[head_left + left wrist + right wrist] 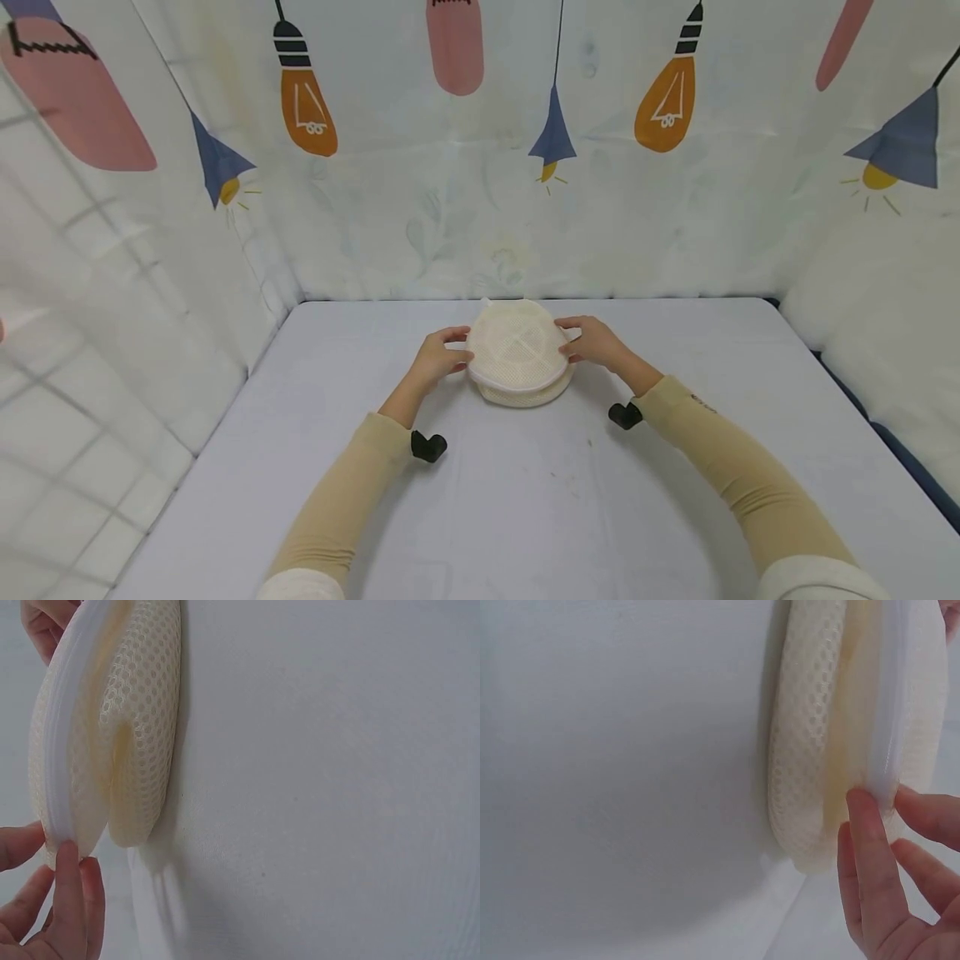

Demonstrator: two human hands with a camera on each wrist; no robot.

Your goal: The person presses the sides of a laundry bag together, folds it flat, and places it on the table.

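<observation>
A round cream mesh laundry bag (519,346) lies towards the back of the table, its upper disc lifted a little off a lower layer. Around its side runs a smooth white band (58,750). My left hand (435,358) pinches the left edge between thumb and fingers. On the opposite edge, my right hand (597,343) pinches the band in the same way. Below the band, the coarse honeycomb mesh (799,750) of the lower layer bulges out, and a fold shows in it in the left wrist view.
A white cloth (517,517) covers the table, with a few small specks on it. Behind stands a pale curtain (465,217) printed with lamps and bulbs, close to the table's back edge. Black wrist mounts (429,447) sit below both hands.
</observation>
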